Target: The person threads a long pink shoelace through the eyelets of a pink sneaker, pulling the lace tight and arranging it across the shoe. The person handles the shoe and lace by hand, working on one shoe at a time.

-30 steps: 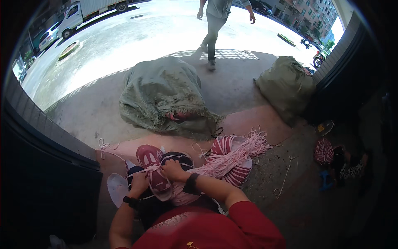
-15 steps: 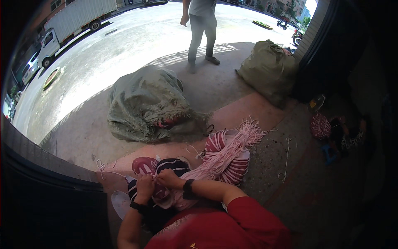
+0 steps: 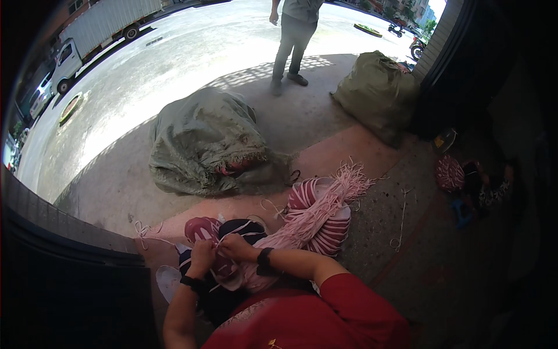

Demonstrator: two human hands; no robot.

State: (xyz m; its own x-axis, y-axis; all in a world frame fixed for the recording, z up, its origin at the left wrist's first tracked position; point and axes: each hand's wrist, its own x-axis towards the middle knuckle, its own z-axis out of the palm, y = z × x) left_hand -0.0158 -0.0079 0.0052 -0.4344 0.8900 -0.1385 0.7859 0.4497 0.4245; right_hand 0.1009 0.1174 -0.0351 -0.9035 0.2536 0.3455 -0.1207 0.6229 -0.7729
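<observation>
In my lap lies a maroon shoe upper (image 3: 202,228) with pale stripes, seen between and below my hands. My left hand (image 3: 203,256) is closed at its left side, its fingers pinched. Close beside it, my right hand (image 3: 235,248) is also closed, with a pale shoelace (image 3: 218,244) at its fingertips that runs toward the left hand. The fingers partly hide the lace and the upper. A thick bundle of pale pink shoelaces (image 3: 311,218) stretches from my lap, over a row of nested maroon-and-white shoe uppers (image 3: 331,238) to the right.
A big grey-green sack (image 3: 203,145) lies ahead, and another full sack (image 3: 375,96) stands by the right doorway. Loose laces (image 3: 148,231) lie on the floor at left. A person (image 3: 293,43) stands beyond the sacks. A truck (image 3: 93,41) is parked outside.
The standing person has shifted a little to the right in the picture. My hands stay close together at the shoe upper, with only slight finger movement. The whole view has tilted slightly.
</observation>
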